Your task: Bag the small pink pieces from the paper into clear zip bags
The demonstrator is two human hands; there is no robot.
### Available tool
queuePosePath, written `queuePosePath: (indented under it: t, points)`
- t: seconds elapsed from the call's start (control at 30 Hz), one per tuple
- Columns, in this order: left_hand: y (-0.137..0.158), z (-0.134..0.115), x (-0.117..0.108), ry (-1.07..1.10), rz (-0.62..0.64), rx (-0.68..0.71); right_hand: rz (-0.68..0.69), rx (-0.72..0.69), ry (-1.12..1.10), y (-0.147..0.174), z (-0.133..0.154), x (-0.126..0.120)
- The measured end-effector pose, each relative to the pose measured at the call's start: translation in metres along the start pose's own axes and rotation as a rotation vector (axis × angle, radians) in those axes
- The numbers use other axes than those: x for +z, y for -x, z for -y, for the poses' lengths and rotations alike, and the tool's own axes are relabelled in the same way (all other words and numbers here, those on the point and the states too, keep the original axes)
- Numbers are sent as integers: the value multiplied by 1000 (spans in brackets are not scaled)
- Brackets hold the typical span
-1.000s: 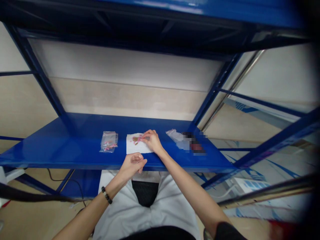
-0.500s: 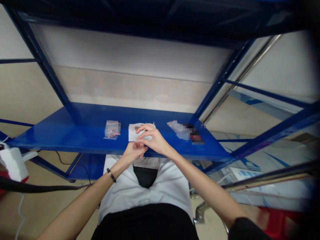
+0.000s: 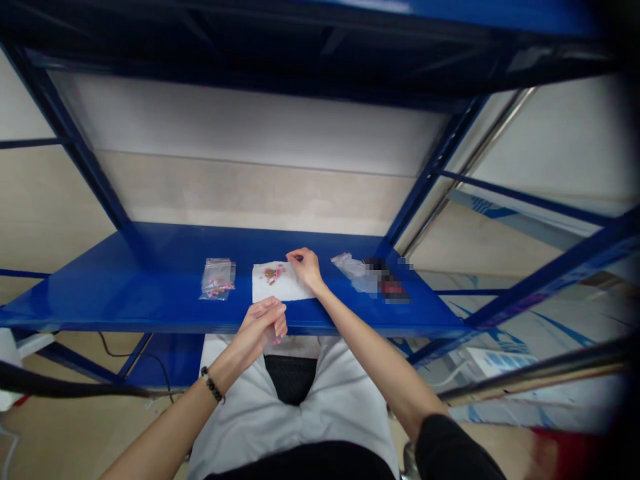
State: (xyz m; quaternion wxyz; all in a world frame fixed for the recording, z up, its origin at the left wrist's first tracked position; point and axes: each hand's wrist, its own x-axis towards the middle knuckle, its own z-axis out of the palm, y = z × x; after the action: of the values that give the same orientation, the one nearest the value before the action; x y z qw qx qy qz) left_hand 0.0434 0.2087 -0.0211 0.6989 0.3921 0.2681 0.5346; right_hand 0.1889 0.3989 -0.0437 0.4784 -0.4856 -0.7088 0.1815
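A white sheet (image 3: pixel 270 292) lies on the blue shelf, carrying a cluster of small pink and brownish-gold pieces (image 3: pixel 273 274). My right hand (image 3: pixel 306 268) is at the sheet's upper right corner, its fingertips pinched together; whatever is between them is too small to make out. Just in front of the shelf edge, my left hand (image 3: pixel 261 323) is curled, thumb against the fingers. Something clear may show under its fingertips, but I cannot tell what. Left of the sheet lie clear zip bags (image 3: pixel 219 277) with small pink pieces inside.
More clear zip bags (image 3: pixel 354 272) lie on the right of the shelf (image 3: pixel 150 280), beside a dark, pixelated item (image 3: pixel 387 280). Blue uprights (image 3: pixel 435 175) frame the shelf, and another shelf level (image 3: pixel 300 60) hangs overhead. My lap is below the front edge.
My hands have come apart. The right hand has moved up to the sheet's far right corner, uncovering the small pieces. My left hand stays curled near the edge. The camera view has shifted slightly.
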Motion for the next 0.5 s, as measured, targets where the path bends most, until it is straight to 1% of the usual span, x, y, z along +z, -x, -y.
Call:
queuePosePath:
  t: [0.07,0.1,0.13,0.2,0.27,0.3,0.37,0.4,0.43,0.5]
  points:
    - [-1,-2,0,26,8,36,10,-56,29,2,-8,4]
    - [-1,-3,-1,3,16,52,22,-92,54,4,-10,5]
    - [0,-4,-1,-65,30,60,35,-127,82,6,-11,5]
    - [4,-4,1,-300,89,50,62,-179,136,8,-11,6]
    - [11,0,6,-485,183,-20,90,-184,172,9,-9,6]
    - [16,4,10,-502,234,-78,102,-176,183,9,-7,6]
    - [27,10,19,-412,309,-213,121,-154,199,8,-5,5]
    - [31,12,24,-347,326,-268,127,-145,205,9,-4,5]
    - [34,13,27,-290,330,-301,129,-141,210,9,-3,5]
    - [37,11,30,-226,286,-295,132,-144,215,9,-2,4]
